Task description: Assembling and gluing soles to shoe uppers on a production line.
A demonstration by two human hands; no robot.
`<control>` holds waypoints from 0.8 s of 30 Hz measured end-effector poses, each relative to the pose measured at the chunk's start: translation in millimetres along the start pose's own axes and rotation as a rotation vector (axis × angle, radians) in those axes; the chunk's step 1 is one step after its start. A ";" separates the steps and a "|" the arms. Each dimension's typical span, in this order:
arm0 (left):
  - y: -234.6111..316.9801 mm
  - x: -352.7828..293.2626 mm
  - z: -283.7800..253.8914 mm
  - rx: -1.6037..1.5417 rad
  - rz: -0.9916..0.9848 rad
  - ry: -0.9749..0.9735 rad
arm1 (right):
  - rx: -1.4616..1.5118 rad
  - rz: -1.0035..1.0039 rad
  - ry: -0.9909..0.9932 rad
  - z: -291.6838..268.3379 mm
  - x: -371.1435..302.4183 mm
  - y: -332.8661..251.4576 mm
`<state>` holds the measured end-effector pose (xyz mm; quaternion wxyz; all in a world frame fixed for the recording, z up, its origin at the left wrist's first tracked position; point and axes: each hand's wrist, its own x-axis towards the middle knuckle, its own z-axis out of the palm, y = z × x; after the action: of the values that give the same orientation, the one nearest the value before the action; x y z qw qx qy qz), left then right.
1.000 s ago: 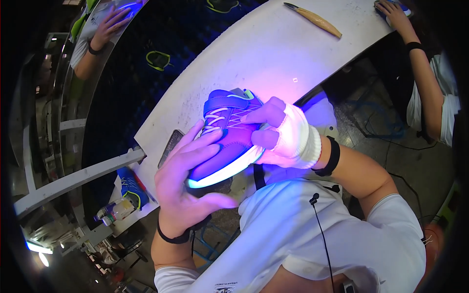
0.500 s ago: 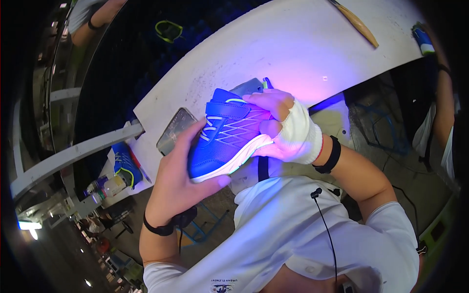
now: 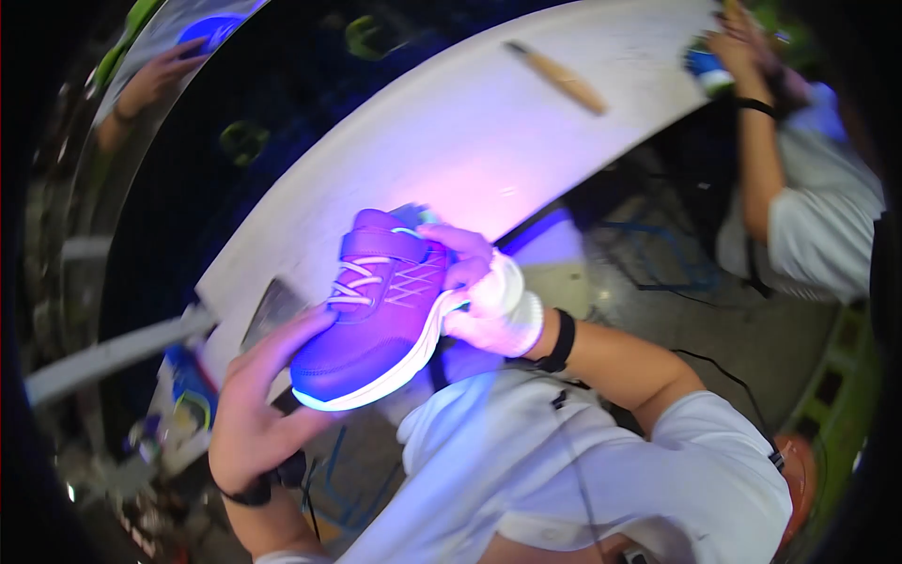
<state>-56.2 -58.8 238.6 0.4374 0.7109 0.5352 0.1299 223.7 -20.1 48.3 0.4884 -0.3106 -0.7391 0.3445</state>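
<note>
A sneaker (image 3: 390, 324) with a strap, pale laces and a white sole is held up above the near edge of the white table. It looks blue to violet under the purple light, and its toe points to the lower left. My left hand (image 3: 258, 399) grips the toe end, thumb by the sole and fingers along the upper. Around the heel end closes my right hand (image 3: 479, 301), in a white fingerless glove. A dark flat phone-like slab (image 3: 274, 315) lies on the table behind my left fingers. Something grey behind the shoe is mostly hidden.
On the white table (image 3: 423, 122) lies a wooden-handled tool (image 3: 564, 80). A co-worker's hands (image 3: 742, 52) hold a blue shoe (image 3: 707, 70) at right; another person's hand (image 3: 155, 85) is at upper left. Green-edged pieces (image 3: 371, 38) sit on the dark surface. Another blue shoe (image 3: 193, 390) stands left.
The view has swung, so the table and shoe sit further left and lower. The sneaker is turned a little, its toe more toward me. More of the co-worker shows. Both hands keep their grip.
</note>
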 end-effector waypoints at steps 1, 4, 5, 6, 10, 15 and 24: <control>11.1 -1.7 20.4 -0.166 -0.034 0.174 | 0.011 0.032 0.095 -1.6 -10.7 -2.7; 13.2 41.6 82.7 0.081 0.427 0.350 | 0.104 -0.134 0.016 -74.4 31.8 -64.1; 14.2 56.5 99.8 0.142 0.507 0.315 | 0.096 -0.126 -0.035 -90.3 38.1 -74.8; 7.6 63.8 124.7 0.105 0.519 0.390 | 0.015 -0.035 -0.080 -102.0 44.0 -86.4; -19.7 62.8 179.7 0.007 0.432 0.618 | -0.139 0.003 -0.130 -111.2 41.4 -93.0; -5.3 79.5 180.1 -0.397 0.383 0.614 | -0.217 -0.002 -0.189 -105.4 40.4 -109.9; -1.8 90.5 161.0 -0.432 0.548 0.607 | -0.102 -0.063 -0.118 -101.7 43.9 -87.7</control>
<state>83.3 -57.3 117.7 0.3487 0.6484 0.3920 0.5516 293.7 -14.1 170.9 0.4380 -0.2911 -0.7926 0.3086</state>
